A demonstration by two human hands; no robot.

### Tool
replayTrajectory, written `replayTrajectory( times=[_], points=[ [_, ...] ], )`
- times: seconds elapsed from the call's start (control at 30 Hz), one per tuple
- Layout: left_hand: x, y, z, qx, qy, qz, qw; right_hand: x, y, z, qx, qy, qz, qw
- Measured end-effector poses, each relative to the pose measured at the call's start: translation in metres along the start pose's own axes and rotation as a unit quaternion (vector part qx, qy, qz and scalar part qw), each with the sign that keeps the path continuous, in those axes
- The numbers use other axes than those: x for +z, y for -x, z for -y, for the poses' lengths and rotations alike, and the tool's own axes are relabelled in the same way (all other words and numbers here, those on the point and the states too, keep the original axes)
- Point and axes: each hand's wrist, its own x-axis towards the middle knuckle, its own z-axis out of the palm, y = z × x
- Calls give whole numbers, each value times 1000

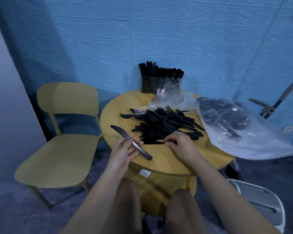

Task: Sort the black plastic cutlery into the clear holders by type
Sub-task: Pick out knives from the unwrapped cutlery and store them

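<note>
A heap of black plastic cutlery [166, 124] lies in the middle of a round wooden table [118, 107]. My left hand [125, 148] holds a black knife [123, 134] over the table's near-left edge, blade pointing away to the left. My right hand [179, 144] pinches the handle of another black piece [152, 142] at the heap's near edge. At the table's far side stand three clear holders [161, 84], each filled with upright black cutlery.
Crumpled clear plastic wrap [169, 100] lies between the holders and the heap. A big clear bag [240, 129] holding more black cutlery hangs over the table's right side. A yellow chair [61, 149] stands to the left, a white bin [259, 205] at the lower right.
</note>
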Motion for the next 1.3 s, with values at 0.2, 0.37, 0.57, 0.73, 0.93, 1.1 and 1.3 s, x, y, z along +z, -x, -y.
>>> replayTrajectory(
  times=[0.2,0.37,0.57,0.73,0.93,1.1,1.3],
  points=[
    [5,-10,-3,-11,-21,3,1000,6,-23,0,15,-5,-17,1000],
    [13,-19,-3,-19,-34,7,999,11,-30,2,5,21,-23,1000],
    [14,-23,-3,-25,-32,15,999,12,-18,3,6,-21,-42,999],
    [13,-21,-2,-17,-69,40,997,10,-11,10,57,-160,-115,979],
    [10,-20,-3,-18,-66,67,995,-1,-14,41,131,-400,-93,902],
    [7,-19,0,-10,-86,94,992,18,-11,58,89,-382,-8,920],
    [4,-20,1,-4,-79,114,990,31,-11,61,61,-345,-23,936]
  ],
)
